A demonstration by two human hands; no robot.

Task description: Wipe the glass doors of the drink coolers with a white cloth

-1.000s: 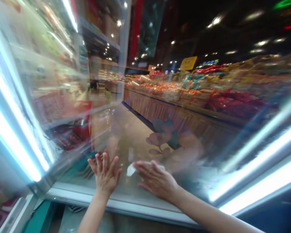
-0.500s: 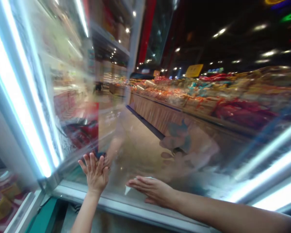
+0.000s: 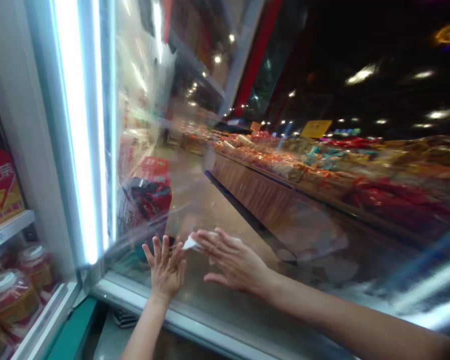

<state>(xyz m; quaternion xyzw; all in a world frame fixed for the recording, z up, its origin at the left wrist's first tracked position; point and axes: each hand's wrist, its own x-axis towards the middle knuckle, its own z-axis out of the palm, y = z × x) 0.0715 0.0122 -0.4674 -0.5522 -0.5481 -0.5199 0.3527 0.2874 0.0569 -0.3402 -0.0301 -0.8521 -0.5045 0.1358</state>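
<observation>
My left hand (image 3: 166, 272) lies flat against a large glass pane (image 3: 206, 300), fingers spread, holding nothing. Just right of it, my right hand (image 3: 236, 262) presses a thin white tissue (image 3: 190, 243) onto the same glass. The tissue shows beyond the fingertips and above the fingers; the palm hides most of it. The right fingers are stretched out over it, with the thumb apart below. Reflections of the arms show faintly in the pane.
A metal frame (image 3: 125, 294) runs below the glass, with bright light tubes (image 3: 77, 125) up the left side. Lidded jars (image 3: 7, 295) stand on shelves at far left. Through the glass appear a wood-fronted display (image 3: 247, 180) of packaged goods and a red box (image 3: 159, 172).
My right hand has moved up and slightly left with the tissue, closer to my left hand. The camera view has turned left, showing more of the shelves there.
</observation>
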